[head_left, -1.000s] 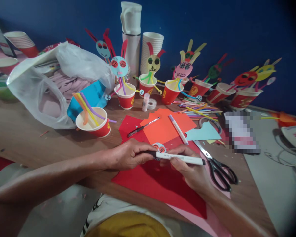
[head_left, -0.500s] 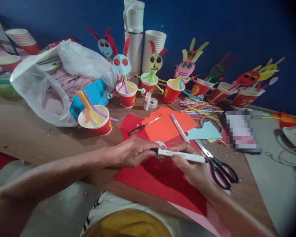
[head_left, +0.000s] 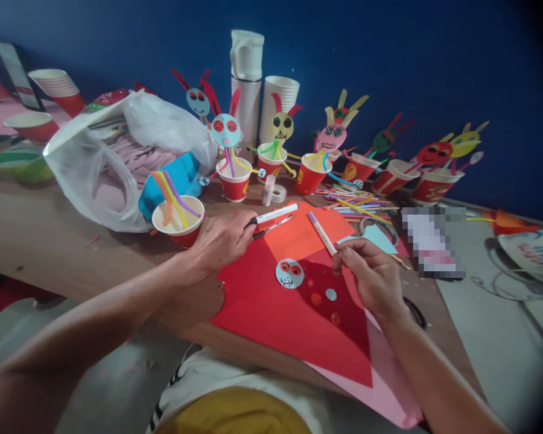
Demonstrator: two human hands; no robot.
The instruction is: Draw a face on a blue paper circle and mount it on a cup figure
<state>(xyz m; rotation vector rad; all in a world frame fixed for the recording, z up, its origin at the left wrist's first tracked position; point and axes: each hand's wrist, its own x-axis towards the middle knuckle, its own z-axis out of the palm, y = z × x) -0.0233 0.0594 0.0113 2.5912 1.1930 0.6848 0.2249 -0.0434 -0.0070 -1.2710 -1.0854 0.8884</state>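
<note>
My left hand (head_left: 224, 241) is closed around the black end of a white marker (head_left: 278, 213), which slants over the orange paper beside a black pen (head_left: 274, 227). With thumb and fingers together, my right hand (head_left: 373, 274) pinches the lower end of a second, purple-tipped marker (head_left: 320, 232). Between the hands, a small light-blue paper face (head_left: 290, 273) with red eyes and a drawn mouth lies on a red sheet (head_left: 294, 331). Several small paper dots, one a pale disc (head_left: 330, 294), lie right of the face. The scissors are mostly hidden behind my right forearm.
Paper cups with straw-limbed paper figures, one a blue-faced figure (head_left: 227, 129), line the back. A cup with straws (head_left: 180, 224) and a plastic bag (head_left: 95, 175) stand left. Loose straws (head_left: 357, 202), tape (head_left: 278, 193) and a phone-like blurred object (head_left: 432, 244) lie behind and right.
My hands have moved apart. The white marker went left with my left hand; my right hand let it go and now grips the purple-tipped marker. The paper face is uncovered. The view shifted slightly.
</note>
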